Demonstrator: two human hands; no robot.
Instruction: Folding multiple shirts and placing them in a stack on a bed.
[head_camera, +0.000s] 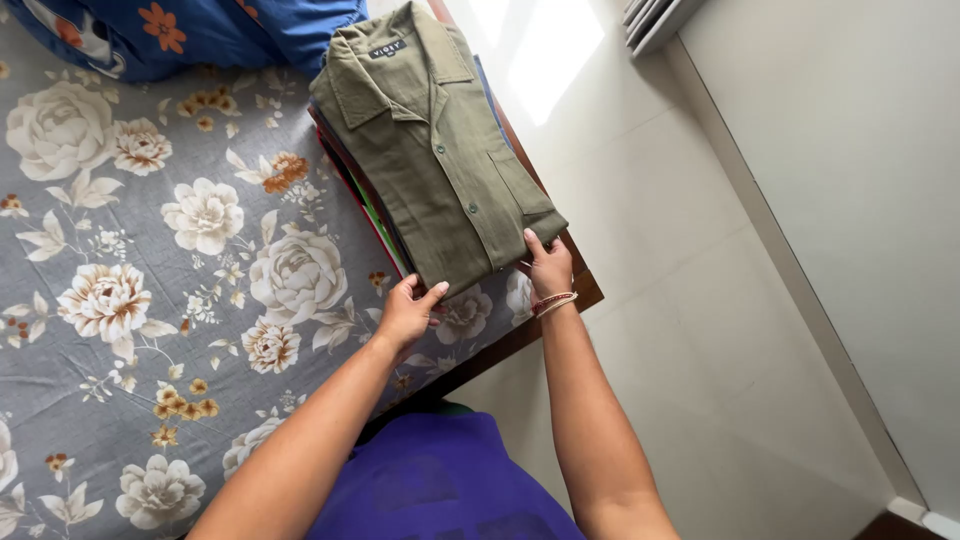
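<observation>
A folded olive-green shirt with buttons and a chest pocket lies on top of a stack of folded clothes at the bed's corner. My left hand grips the stack's near left corner, thumb on the shirt's lower edge. My right hand, with a thread bracelet on the wrist, grips the near right corner, thumb pressed on the shirt. Both hands close around the pile's lower end. Red, green and dark layers show at the stack's left side.
The bed carries a grey sheet with large cream flowers. A blue floral pillow or blanket lies at the top left. The wooden bed frame edge meets a pale tiled floor. A white wall runs along the right.
</observation>
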